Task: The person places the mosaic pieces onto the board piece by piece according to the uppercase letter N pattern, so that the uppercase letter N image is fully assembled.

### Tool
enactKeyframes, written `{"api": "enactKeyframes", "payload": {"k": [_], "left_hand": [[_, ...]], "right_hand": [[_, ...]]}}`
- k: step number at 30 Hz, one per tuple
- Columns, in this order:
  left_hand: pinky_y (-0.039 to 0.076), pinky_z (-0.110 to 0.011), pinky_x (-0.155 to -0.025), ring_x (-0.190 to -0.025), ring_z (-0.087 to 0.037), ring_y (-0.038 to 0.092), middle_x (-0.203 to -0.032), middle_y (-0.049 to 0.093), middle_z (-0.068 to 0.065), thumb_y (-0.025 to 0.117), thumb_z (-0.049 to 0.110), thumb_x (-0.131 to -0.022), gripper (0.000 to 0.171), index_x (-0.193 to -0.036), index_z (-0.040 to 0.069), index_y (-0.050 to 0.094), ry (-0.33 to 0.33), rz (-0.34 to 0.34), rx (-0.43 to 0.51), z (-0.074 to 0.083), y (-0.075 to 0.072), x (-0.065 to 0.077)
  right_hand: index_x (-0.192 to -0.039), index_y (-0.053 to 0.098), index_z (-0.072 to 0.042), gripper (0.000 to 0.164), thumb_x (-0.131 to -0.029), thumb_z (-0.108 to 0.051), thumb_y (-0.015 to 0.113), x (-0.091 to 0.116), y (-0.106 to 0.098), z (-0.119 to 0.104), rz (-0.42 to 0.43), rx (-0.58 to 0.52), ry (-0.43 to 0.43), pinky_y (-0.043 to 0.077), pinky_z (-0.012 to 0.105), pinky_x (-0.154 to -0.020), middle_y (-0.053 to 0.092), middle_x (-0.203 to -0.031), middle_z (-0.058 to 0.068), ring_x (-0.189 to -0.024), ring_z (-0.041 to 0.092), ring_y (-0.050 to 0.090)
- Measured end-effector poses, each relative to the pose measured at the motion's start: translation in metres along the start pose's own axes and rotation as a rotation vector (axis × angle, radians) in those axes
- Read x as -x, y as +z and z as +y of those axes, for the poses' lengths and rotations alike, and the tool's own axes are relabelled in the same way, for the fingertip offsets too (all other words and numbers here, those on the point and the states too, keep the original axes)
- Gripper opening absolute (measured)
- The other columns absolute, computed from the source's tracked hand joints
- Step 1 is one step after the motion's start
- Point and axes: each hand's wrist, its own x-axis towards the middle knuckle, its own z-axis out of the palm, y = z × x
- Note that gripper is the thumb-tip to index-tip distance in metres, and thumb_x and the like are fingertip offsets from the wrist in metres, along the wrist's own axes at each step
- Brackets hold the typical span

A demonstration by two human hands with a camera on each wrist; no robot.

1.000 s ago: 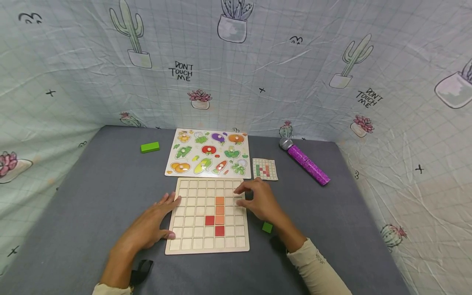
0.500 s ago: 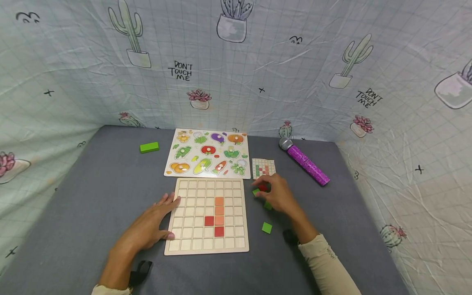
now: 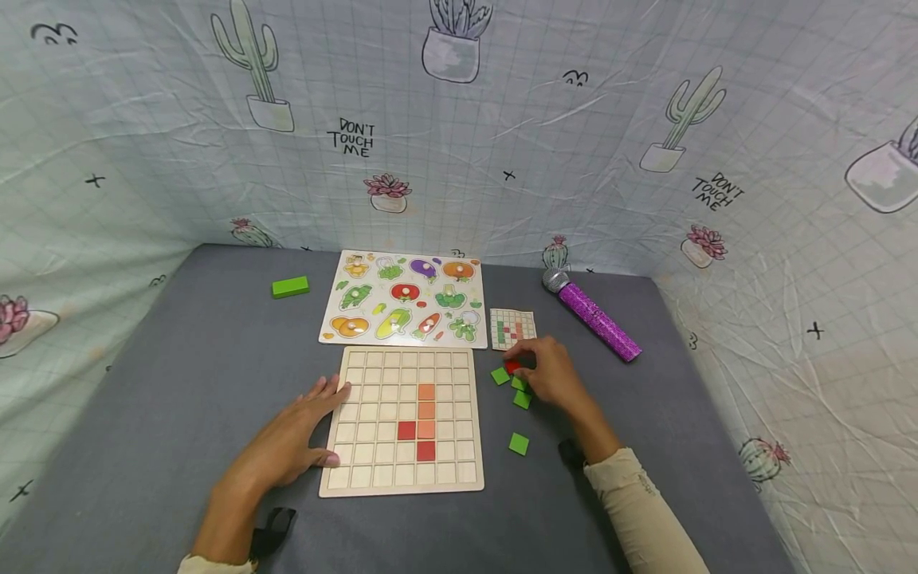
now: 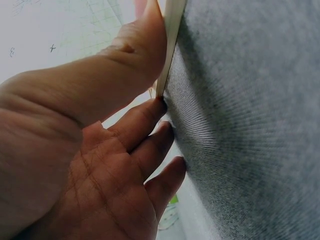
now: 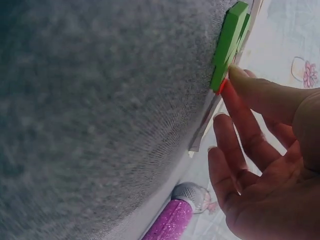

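Note:
In the head view, a wooden grid board (image 3: 366,454) lies on the table with several orange and red square tiles set in its cells. My left hand (image 3: 290,434) is spread along the board's left edge, thumb and fingertips touching it; the left wrist view shows the thumb against the board's edge (image 4: 172,35). Right of the board, my right hand (image 3: 552,373) pinches a red tile (image 3: 511,366) between thumb and index finger. Several green tiles (image 3: 522,399) lie close under and beside it. The red tile (image 5: 221,88) is mostly hidden in the right wrist view.
Behind the board lies a vegetable puzzle board (image 3: 373,275). A small grid pattern card (image 3: 526,320) sits beside it. A purple glitter microphone (image 3: 598,320) lies at the back right, a green block (image 3: 290,287) at the back left. Printed cloth walls surround the table.
My right hand has moved right, from the board's right edge to the loose tiles, and its thumb and index finger have closed on the red tile. My left hand stays in place.

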Motion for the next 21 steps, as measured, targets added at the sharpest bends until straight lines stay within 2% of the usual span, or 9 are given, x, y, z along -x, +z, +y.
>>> {"api": "enactKeyframes", "payload": {"k": [5, 11, 21], "left_hand": [[0.024, -0.071, -0.126, -0.16, -0.049, 0.026, -0.172, 0.031, -0.023, 0.095, 0.017, -0.071, 0.107, -0.163, 0.004, 0.042, 0.003, 0.002, 0.004, -0.0004, -0.0002, 0.0003], [0.024, -0.071, -0.126, -0.16, -0.05, 0.026, -0.172, 0.032, -0.023, 0.095, 0.017, -0.072, 0.106, -0.162, 0.004, 0.042, 0.007, 0.002, 0.007, -0.0008, -0.0007, 0.0006], [0.024, -0.07, -0.127, -0.16, -0.049, 0.026, -0.172, 0.032, -0.023, 0.095, 0.019, -0.072, 0.106, -0.162, 0.004, 0.042, 0.003, -0.002, -0.004, -0.0002, -0.0005, 0.0002]], "right_hand": [[-0.108, 0.083, -0.014, 0.029, -0.084, 0.001, 0.087, -0.002, 0.0001, 0.0018, -0.003, -0.001, 0.022, 0.052, 0.052, -0.098, 0.078, -0.102, 0.007, -0.104, 0.028, 0.068], [-0.098, 0.083, -0.012, 0.019, -0.082, -0.006, 0.09, -0.0018, -0.0006, 0.005, 0.005, 0.019, 0.021, 0.044, 0.041, -0.086, 0.07, -0.086, 0.003, -0.088, 0.021, 0.058], [-0.091, 0.077, -0.015, 0.017, -0.083, -0.01, 0.091, 0.0047, -0.0029, -0.0036, 0.08, 0.018, 0.038, 0.042, 0.034, -0.076, 0.064, -0.078, 0.0, -0.078, 0.018, 0.058]]}}
